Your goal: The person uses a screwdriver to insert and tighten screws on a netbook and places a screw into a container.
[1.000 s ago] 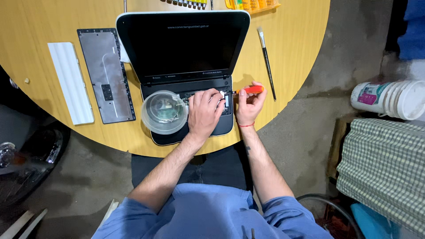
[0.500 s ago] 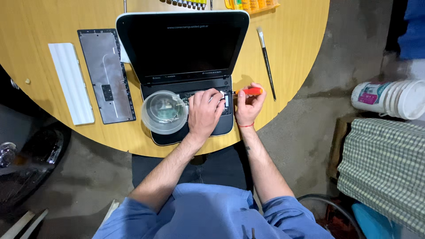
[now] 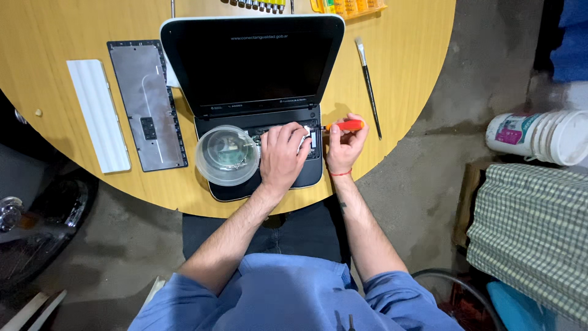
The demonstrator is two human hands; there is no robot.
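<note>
Orange-handled screwdriver [image 3: 345,125] sits gripped in right hand [image 3: 345,147], tip aimed left into opened base of black laptop [image 3: 257,67] on round wooden table [image 3: 404,73]. Left hand [image 3: 282,156] lies palm-down on base, fingers loosely bent, grasping nothing visible, just beside clear glass bowl [image 3: 226,155].

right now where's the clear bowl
In the head view the clear bowl sits on the open laptop's base at its left, touching the left hand.
</note>
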